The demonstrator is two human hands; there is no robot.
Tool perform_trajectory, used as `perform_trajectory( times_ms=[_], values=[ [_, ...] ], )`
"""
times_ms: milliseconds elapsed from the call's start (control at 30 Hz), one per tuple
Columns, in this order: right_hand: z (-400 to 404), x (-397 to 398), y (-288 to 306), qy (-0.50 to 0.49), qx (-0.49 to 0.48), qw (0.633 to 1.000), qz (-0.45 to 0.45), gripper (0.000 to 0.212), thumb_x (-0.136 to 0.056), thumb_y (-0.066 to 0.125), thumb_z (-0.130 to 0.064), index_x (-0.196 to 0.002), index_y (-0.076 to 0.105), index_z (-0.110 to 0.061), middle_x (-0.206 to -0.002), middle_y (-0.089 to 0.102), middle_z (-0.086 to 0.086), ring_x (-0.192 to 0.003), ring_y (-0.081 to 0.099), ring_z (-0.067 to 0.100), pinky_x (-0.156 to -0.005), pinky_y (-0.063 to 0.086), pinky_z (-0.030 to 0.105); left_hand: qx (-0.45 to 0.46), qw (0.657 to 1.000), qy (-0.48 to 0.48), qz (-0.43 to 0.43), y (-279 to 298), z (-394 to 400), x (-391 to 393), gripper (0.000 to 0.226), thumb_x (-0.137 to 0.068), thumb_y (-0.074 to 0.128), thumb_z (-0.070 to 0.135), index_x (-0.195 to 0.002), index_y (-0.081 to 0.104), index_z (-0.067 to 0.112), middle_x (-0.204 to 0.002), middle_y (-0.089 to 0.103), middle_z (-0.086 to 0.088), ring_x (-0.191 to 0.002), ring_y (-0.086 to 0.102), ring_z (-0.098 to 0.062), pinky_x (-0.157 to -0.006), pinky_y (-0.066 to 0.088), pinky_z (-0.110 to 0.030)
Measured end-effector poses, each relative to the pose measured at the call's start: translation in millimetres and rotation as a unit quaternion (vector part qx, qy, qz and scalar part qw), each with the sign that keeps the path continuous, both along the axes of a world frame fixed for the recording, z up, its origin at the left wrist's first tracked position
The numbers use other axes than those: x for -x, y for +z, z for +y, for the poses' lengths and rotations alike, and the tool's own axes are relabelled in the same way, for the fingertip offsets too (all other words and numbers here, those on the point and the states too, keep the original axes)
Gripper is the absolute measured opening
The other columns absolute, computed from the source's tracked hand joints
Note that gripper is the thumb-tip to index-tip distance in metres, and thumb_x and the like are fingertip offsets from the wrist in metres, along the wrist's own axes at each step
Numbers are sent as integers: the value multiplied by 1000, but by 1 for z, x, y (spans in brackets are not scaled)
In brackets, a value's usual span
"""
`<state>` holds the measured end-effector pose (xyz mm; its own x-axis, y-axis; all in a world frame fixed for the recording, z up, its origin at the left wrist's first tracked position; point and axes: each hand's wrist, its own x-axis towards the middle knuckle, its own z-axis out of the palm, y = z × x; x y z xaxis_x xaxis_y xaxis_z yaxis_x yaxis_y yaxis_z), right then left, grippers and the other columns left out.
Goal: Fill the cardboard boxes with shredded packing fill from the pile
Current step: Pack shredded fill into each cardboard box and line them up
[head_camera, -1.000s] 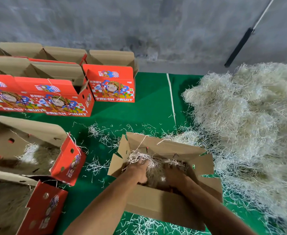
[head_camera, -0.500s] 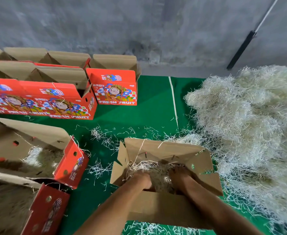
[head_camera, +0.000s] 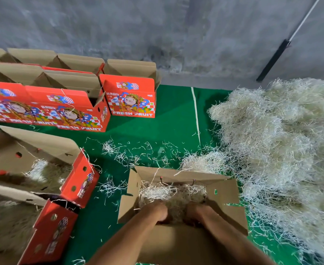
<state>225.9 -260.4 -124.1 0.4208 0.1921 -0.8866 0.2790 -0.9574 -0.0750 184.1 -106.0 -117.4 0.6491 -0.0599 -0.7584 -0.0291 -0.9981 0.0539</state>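
Note:
An open cardboard box [head_camera: 224,190] lies on the green mat right in front of me, partly filled with pale shredded fill [head_camera: 168,192]. Both my hands are inside it, side by side near its front wall. My left hand [head_camera: 155,212] and my right hand [head_camera: 197,212] are sunk knuckles-up into the fill, and their fingers are buried out of sight. The big pile of shredded fill [head_camera: 281,140] covers the right side and reaches the box's right flap.
Two open boxes with fill inside, with red printed ends [head_camera: 77,180] [head_camera: 52,232], lie at the left. Rows of upright red fruit boxes [head_camera: 130,96] [head_camera: 42,106] stand at the back left. Loose strands [head_camera: 134,152] litter the mat. A black-handled pole [head_camera: 272,62] leans on the grey wall.
Both hands have slid from the middle of the box back toward its near wall and sunk deeper into the fill. The view has tilted slightly.

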Motion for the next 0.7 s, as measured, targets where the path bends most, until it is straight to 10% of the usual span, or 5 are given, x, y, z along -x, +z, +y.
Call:
perform_trajectory(
  times_ms=[133,300,433,533,700],
  values=[
    [3,9,5,-17,-25,999,-28,43,-95,56,-24,-135,57,-10,-137,58,12,-120,60,27,-97,44,29,52,993,70,-81,3,-3,8,37,-99,42,2,-133,55,3,-137,57,-17,-125,56,-30,-102,44,-38],
    [12,10,13,-55,-149,964,-213,16,-96,55,-8,-109,62,-13,-107,66,8,-97,67,21,-81,55,27,99,963,129,-217,-2,-6,12,30,-102,43,6,-129,56,8,-121,61,-9,-110,60,-22,-101,48,-33],
    [39,12,2,-1,-108,977,-187,50,-103,47,-10,-152,36,-13,-158,35,14,-142,40,32,-119,31,40,26,981,95,-168,-8,-1,17,52,-101,35,-1,-152,30,7,-164,16,-12,-151,14,-31,-123,17,-42],
    [39,17,-11,-1,-35,991,-130,76,-102,48,-5,-160,2,-20,-168,2,7,-154,11,26,-123,13,38,31,984,74,-161,-13,4,22,62,-93,42,-6,-152,25,7,-159,24,-12,-147,17,-32,-121,22,-45],
    [35,20,-7,-63,-36,981,-177,53,-96,54,3,-145,48,-16,-143,53,5,-121,56,22,-104,46,33,77,978,103,-164,-8,11,24,77,-89,35,-15,-157,11,10,-166,1,-13,-153,0,-31,-124,13,-41]
  ],
)
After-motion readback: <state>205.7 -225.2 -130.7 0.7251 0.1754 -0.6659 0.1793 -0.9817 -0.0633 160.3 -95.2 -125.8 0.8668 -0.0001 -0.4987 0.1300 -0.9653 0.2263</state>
